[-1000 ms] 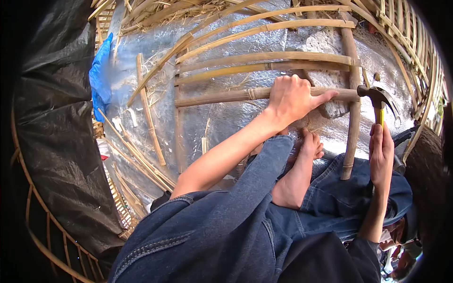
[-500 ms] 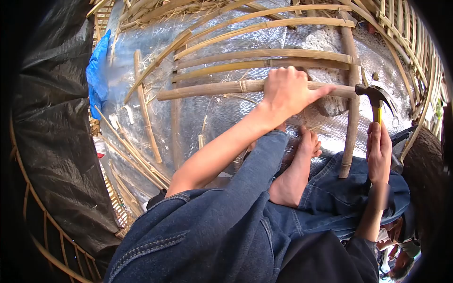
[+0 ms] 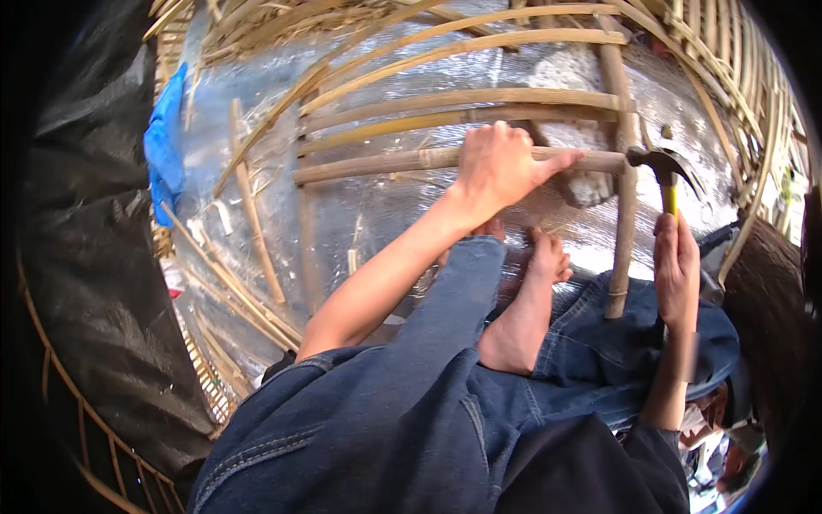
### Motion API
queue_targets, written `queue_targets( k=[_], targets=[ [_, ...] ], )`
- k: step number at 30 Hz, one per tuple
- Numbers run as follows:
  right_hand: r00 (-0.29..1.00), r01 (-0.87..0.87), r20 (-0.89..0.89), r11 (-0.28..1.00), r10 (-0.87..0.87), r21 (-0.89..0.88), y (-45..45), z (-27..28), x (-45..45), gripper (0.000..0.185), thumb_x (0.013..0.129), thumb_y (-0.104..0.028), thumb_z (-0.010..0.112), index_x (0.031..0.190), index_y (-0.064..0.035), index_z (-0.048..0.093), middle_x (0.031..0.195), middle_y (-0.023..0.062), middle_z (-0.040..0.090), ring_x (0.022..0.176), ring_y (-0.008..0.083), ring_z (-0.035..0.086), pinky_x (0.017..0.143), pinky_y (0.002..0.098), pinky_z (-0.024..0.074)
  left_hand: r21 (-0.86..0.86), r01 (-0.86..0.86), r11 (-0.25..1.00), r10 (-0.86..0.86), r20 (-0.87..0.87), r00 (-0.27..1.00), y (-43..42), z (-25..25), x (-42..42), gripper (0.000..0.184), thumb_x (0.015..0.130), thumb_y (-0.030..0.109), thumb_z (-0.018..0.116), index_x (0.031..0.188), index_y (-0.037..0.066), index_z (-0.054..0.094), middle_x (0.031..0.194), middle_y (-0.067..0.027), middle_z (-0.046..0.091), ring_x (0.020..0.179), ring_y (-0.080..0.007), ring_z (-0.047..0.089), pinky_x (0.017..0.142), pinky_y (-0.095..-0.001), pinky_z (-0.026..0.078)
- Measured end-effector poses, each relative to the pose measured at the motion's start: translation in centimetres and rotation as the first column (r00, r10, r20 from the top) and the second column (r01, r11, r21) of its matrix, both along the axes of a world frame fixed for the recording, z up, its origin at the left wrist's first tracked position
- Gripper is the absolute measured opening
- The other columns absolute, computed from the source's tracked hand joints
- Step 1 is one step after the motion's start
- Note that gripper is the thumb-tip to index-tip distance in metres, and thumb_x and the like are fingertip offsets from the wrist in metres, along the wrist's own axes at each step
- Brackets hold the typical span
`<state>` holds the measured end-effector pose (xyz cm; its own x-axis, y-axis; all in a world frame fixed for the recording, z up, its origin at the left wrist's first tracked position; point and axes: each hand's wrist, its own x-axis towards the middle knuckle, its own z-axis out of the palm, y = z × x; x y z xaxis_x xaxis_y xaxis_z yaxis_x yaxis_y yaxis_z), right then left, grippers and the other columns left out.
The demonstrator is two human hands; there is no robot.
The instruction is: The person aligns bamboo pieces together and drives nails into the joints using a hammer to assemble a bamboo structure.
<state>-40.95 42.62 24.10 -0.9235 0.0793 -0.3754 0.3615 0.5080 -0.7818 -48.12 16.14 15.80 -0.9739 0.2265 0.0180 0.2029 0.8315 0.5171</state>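
Head view: the left hand (image 3: 498, 167) clasps a bamboo pole (image 3: 368, 167) running out both sides; the right hand (image 3: 676, 267) grips a hammer (image 3: 670, 199), its head just beyond, by the pole's end. Best strike squarely, left thumb clear.

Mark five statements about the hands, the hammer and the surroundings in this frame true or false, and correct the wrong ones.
1. The right hand holds a hammer by its handle. True.
2. The left hand touches nothing. False: the left hand is closed around a bamboo pole, its thumb lying along it.
3. The hammer's head is at the pole's left end. False: it is at the right end.
4. A blue sheet shows toward the picture's left side. True.
5. The person wears boots. False: a bare foot shows below the pole.
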Motion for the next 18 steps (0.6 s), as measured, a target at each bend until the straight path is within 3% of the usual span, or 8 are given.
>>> queue_targets(
  k=[2, 4, 6, 10, 12, 13, 18],
  targets=[
    [0.999, -0.001, -0.036, 1.0, 0.002, 0.03, 0.1, -0.1, 0.1, 0.034, 0.108, -0.03, 0.044, 0.094, -0.0016, 0.056, 0.067, -0.0037, 0.038, 0.062, 0.0072, 0.033, 0.054, 0.0274, 0.0297, -0.018, 0.035, 0.999, -0.036, -0.038, 0.999, 0.1, -0.7, -0.1, 0.091, 0.082, 0.083, 0.047, 0.057, -0.002, 0.07, 0.05, -0.0198, 0.06, 0.052, -0.032, 0.067, 0.05, -0.0415, 0.053],
    [0.997, -0.002, -0.073, 1.0, 0.003, 0.013, -0.1, 0.2, 0.1, 0.033, 0.108, -0.029, 0.044, 0.096, -0.0006, 0.056, 0.066, -0.0026, 0.039, 0.061, 0.0079, 0.033, 0.054, 0.0284, 0.0305, -0.111, 0.012, 0.994, 0.005, 0.151, 0.988, 0.4, 0.4, -0.2, 0.09, 0.083, 0.082, 0.047, 0.064, -0.002, 0.072, 0.056, -0.02, 0.063, 0.059, -0.0368, 0.068, 0.059, -0.0448, 0.055],
    [0.998, -0.014, -0.055, 1.0, 0.014, 0.005, 0.1, 0.5, -0.1, 0.031, 0.109, -0.03, 0.044, 0.095, -0.0038, 0.054, 0.068, -0.0077, 0.037, 0.061, 0.0033, 0.032, 0.052, 0.023, 0.0269, -0.103, -0.012, 0.995, 0.023, 0.109, 0.994, 0.6, 0.3, -0.2, 0.088, 0.083, 0.081, 0.049, 0.061, -0.002, 0.071, 0.056, -0.0207, 0.062, 0.059, -0.037, 0.067, 0.058, -0.0445, 0.055],
    [0.998, 0.017, -0.051, 0.998, -0.02, -0.055, 0.5, 0.4, 0.0, 0.034, 0.109, -0.032, 0.041, 0.097, -0.0032, 0.055, 0.066, -0.0086, 0.034, 0.058, 0.0017, 0.029, 0.051, 0.0214, 0.0249, -0.078, -0.057, 0.995, 0.068, 0.14, 0.988, 0.7, 1.2, 0.0, 0.087, 0.082, 0.08, 0.051, 0.058, -0.002, 0.068, 0.055, -0.0211, 0.061, 0.058, -0.037, 0.067, 0.057, -0.0445, 0.053],
    [0.998, 0.041, -0.046, 0.996, -0.044, -0.076, 0.4, 0.4, -0.1, 0.035, 0.109, -0.034, 0.042, 0.097, -0.004, 0.055, 0.066, -0.0094, 0.034, 0.057, 0.001, 0.027, 0.049, 0.0208, 0.0228, -0.054, -0.062, 0.997, 0.064, 0.036, 0.997, 0.8, 1.0, -0.2, 0.086, 0.081, 0.079, 0.053, 0.055, -0.002, 0.065, 0.054, -0.0214, 0.06, 0.057, -0.0374, 0.066, 0.055, -0.0447, 0.052],
    [0.998, 0.044, -0.05, 0.995, -0.048, -0.084, 0.5, 0.3, -0.1, 0.035, 0.109, -0.034, 0.042, 0.097, -0.0043, 0.055, 0.066, -0.0094, 0.034, 0.057, 0.001, 0.027, 0.049, 0.0207, 0.0227, -0.071, -0.066, 0.995, 0.07, 0.054, 0.996, 0.8, 1.4, -0.5, 0.089, 0.078, 0.084, 0.051, 0.064, -0.002, 0.072, 0.055, -0.0207, 0.063, 0.057, -0.0346, 0.069, 0.052, -0.0426, 0.055],
    [0.998, 0.02, -0.064, 0.999, -0.023, -0.051, 0.5, 0.2, -0.2, 0.034, 0.109, -0.033, 0.042, 0.094, -0.0052, 0.053, 0.066, -0.0092, 0.034, 0.057, 0.0012, 0.027, 0.049, 0.0209, 0.0229, -0.086, -0.075, 0.993, 0.072, -0.043, 0.997, 1.2, 0.7, -0.9, 0.09, 0.079, 0.084, 0.05, 0.062, -0.002, 0.072, 0.052, -0.0196, 0.062, 0.052, -0.032, 0.068, 0.048, -0.0407, 0.053]
  ],
)
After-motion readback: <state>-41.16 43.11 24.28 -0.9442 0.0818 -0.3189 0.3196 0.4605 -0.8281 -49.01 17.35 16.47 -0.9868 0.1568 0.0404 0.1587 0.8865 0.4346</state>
